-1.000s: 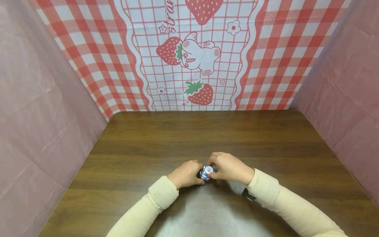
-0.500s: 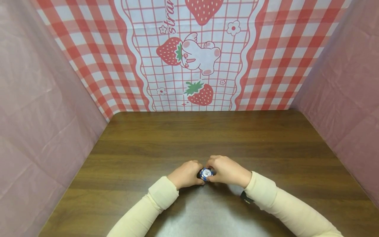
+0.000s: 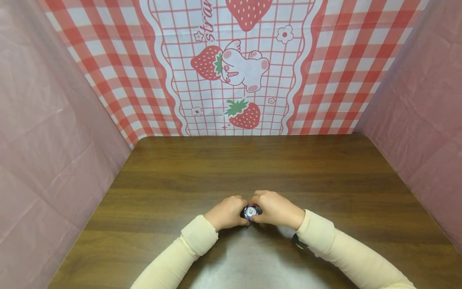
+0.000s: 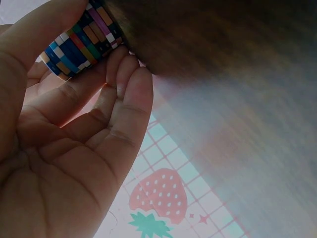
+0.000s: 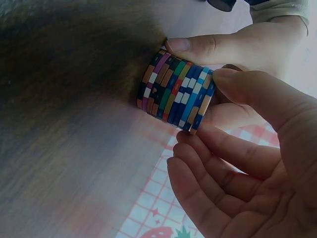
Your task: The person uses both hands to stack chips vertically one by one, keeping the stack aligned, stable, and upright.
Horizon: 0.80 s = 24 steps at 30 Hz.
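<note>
A stack of several poker chips (image 5: 171, 91) stands on the wooden table between both hands, its rims showing blue, white, green, red, purple, orange and black bands. In the head view only the blue-and-white top chip (image 3: 251, 212) shows. My left hand (image 3: 226, 212) curls thumb and fingers round the stack from the left, its thumb low beside the table in the right wrist view. From the right, my right hand (image 3: 276, 209) pinches that top chip, the thumb at its near edge and fingers at the far edge. The chip lies nearly flush with those below.
The brown wooden table (image 3: 202, 164) reaches back to an upright red-and-white checked strawberry cloth (image 3: 332, 80). Pink curtains (image 3: 415, 100) hang on both sides. A dark device (image 3: 298, 241) sits under the right cuff.
My right hand has moved slightly left and brought the top chip from an offset position over the stack into line with it. My left hand has stayed in place round the stack.
</note>
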Available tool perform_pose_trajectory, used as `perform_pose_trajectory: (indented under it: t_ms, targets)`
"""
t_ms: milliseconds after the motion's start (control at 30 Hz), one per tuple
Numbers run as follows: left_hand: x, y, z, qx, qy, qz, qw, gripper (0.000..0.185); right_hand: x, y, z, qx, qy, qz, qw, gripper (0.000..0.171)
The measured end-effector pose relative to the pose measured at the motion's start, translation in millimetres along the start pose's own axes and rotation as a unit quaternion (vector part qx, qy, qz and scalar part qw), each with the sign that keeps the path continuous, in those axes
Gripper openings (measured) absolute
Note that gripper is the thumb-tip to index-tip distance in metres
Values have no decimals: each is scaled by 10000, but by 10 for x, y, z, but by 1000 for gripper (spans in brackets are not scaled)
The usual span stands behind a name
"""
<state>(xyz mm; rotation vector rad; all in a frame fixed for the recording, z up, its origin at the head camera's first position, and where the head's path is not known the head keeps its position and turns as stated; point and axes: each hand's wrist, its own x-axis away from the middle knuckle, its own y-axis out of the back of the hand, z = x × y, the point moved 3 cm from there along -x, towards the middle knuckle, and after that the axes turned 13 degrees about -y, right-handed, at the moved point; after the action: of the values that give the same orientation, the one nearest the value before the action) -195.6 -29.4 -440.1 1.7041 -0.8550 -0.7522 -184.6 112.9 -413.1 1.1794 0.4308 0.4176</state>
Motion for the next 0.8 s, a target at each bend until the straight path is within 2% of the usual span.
perform_pose_trajectory:
  t_ms: [800]
  targets:
    - [4, 2, -2, -4, 14, -4, 10000, 28, -2, -5, 6, -60, -5, -5, 10000, 17]
